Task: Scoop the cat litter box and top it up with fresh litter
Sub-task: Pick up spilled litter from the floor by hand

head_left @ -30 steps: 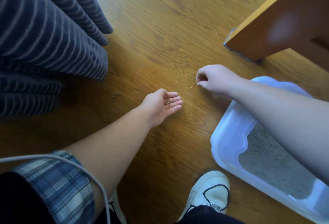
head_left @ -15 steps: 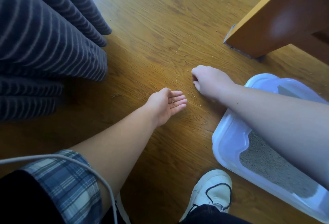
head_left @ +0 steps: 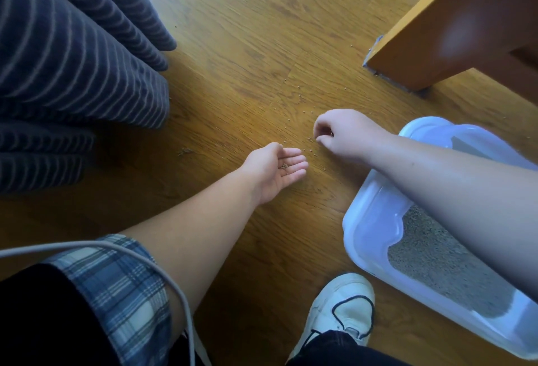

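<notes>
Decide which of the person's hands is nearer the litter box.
Right. The right hand is just beyond the far corner of the litter box; the left hand, cupping litter granules, is farther left.

Dark navy fabric (head_left: 72, 74) with thin pale stripes; golden-brown grained wooden floor (head_left: 247, 31) scattered with small tan litter grains (head_left: 304, 111); pale blue-white plastic litter box (head_left: 372, 214); speckled grey litter (head_left: 431, 266); blue-and-white plaid sleeve (head_left: 116, 287); white shoe (head_left: 343, 307), black-trimmed.

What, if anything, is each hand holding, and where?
The left hand carries a few litter granules on its open, upturned palm. The right hand curls its fingers above stray granules on the floor; whether it pinches one cannot be told.
</notes>
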`<state>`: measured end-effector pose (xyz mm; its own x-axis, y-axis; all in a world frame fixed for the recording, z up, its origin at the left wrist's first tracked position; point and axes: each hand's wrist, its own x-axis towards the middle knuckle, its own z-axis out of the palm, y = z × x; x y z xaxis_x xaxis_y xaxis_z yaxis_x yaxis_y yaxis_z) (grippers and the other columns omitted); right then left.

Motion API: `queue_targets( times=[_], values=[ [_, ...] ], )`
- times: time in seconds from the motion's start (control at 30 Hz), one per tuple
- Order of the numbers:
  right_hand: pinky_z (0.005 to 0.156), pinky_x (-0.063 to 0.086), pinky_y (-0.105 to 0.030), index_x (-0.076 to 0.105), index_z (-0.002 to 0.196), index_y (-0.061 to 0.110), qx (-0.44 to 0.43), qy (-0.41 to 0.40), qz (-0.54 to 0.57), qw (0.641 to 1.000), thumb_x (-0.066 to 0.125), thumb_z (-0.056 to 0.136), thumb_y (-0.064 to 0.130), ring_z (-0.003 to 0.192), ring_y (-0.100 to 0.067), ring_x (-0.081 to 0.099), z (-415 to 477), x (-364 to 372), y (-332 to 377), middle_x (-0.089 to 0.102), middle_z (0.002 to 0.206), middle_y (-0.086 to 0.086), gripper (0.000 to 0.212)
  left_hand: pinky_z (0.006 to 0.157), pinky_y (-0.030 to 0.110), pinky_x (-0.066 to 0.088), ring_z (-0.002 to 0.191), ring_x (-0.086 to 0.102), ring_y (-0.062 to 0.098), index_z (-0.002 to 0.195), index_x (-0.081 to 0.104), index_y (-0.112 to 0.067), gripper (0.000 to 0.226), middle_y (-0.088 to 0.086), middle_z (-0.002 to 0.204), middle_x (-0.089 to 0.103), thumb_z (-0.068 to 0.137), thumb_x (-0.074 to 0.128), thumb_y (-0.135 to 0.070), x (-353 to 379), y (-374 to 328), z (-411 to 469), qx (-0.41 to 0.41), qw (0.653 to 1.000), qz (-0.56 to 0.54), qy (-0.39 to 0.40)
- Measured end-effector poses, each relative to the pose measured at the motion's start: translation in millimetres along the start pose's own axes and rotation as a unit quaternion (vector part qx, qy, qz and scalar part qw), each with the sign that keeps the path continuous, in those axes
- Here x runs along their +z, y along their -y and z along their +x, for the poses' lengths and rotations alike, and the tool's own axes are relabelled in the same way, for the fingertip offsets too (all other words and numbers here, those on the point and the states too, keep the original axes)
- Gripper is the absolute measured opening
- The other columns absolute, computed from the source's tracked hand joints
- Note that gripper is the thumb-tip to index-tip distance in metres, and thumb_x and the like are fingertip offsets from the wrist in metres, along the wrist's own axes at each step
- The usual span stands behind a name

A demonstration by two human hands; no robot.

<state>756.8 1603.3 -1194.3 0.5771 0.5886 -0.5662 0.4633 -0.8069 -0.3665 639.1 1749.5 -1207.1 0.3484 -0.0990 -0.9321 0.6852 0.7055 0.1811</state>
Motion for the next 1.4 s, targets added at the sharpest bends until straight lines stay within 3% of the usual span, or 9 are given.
queue_targets(
  times=[0.17, 0.33, 0.57, 0.73, 1.0, 1.4],
  values=[
    [0.080, 0.053, -0.042, 0.054, 0.085, 0.030, -0.025, 0.044, -0.073, 0.996, 0.058, 0.092, 0.032, 0.097, -0.022, 0.058, 0.0, 20.2, 10.6, 0.055, 0.096, 0.007, 0.008, 0.075, 0.036, 0.059, 0.098, 0.068, 0.028, 0.107, 0.062, 0.003, 0.033, 0.020, 0.108, 0.066, 0.101, 0.033, -0.013, -7.9, -3.6, -2.3, 0.012, 1.000, 0.006, -0.012],
    [0.081, 0.052, -0.043, 0.058, 0.093, 0.022, -0.047, 0.037, -0.111, 0.992, 0.057, 0.096, 0.030, 0.099, -0.026, 0.059, 1.2, 29.3, 13.2, 0.057, 0.101, 0.001, 0.008, 0.082, 0.037, 0.059, 0.099, 0.067, 0.029, 0.105, 0.062, 0.004, 0.032, 0.021, 0.109, 0.066, 0.100, 0.033, -0.009, -11.4, -7.6, -6.9, 0.022, 1.000, 0.003, -0.018],
    [0.079, 0.052, -0.042, 0.049, 0.085, 0.026, -0.017, 0.021, -0.069, 0.997, 0.063, 0.090, 0.030, 0.090, -0.021, 0.055, -3.9, 19.8, 9.8, 0.051, 0.092, 0.007, 0.015, 0.077, 0.036, 0.060, 0.099, 0.069, 0.029, 0.108, 0.063, 0.004, 0.033, 0.021, 0.111, 0.066, 0.101, 0.034, -0.011, -16.1, -10.5, -9.9, 0.023, 1.000, 0.004, -0.017],
    [0.080, 0.052, -0.040, 0.054, 0.087, 0.026, -0.010, 0.030, -0.085, 0.996, 0.061, 0.093, 0.032, 0.092, -0.022, 0.058, -3.5, 20.4, 10.5, 0.051, 0.093, 0.007, 0.011, 0.078, 0.036, 0.060, 0.101, 0.069, 0.029, 0.112, 0.062, 0.005, 0.034, 0.021, 0.114, 0.066, 0.101, 0.034, -0.011, -19.5, -12.4, -12.6, 0.023, 1.000, 0.007, -0.014],
    [0.076, 0.052, -0.040, 0.048, 0.088, 0.022, -0.028, 0.032, -0.144, 0.989, 0.051, 0.099, 0.029, 0.094, -0.026, 0.058, -7.6, 23.1, 16.1, 0.056, 0.099, 0.000, 0.013, 0.081, 0.037, 0.060, 0.102, 0.068, 0.029, 0.113, 0.062, 0.005, 0.035, 0.021, 0.115, 0.066, 0.101, 0.033, -0.011, -20.3, -13.1, -17.5, 0.031, 0.999, 0.009, -0.011],
    [0.080, 0.052, -0.042, 0.049, 0.087, 0.025, -0.030, 0.023, -0.105, 0.994, 0.054, 0.097, 0.030, 0.096, -0.024, 0.058, 0.3, 26.0, 21.6, 0.053, 0.096, 0.004, 0.012, 0.077, 0.036, 0.060, 0.100, 0.068, 0.029, 0.108, 0.062, 0.004, 0.033, 0.021, 0.112, 0.065, 0.100, 0.033, -0.010, -22.4, -7.2, -21.3, 0.034, 0.999, 0.006, -0.008]
  ],
)
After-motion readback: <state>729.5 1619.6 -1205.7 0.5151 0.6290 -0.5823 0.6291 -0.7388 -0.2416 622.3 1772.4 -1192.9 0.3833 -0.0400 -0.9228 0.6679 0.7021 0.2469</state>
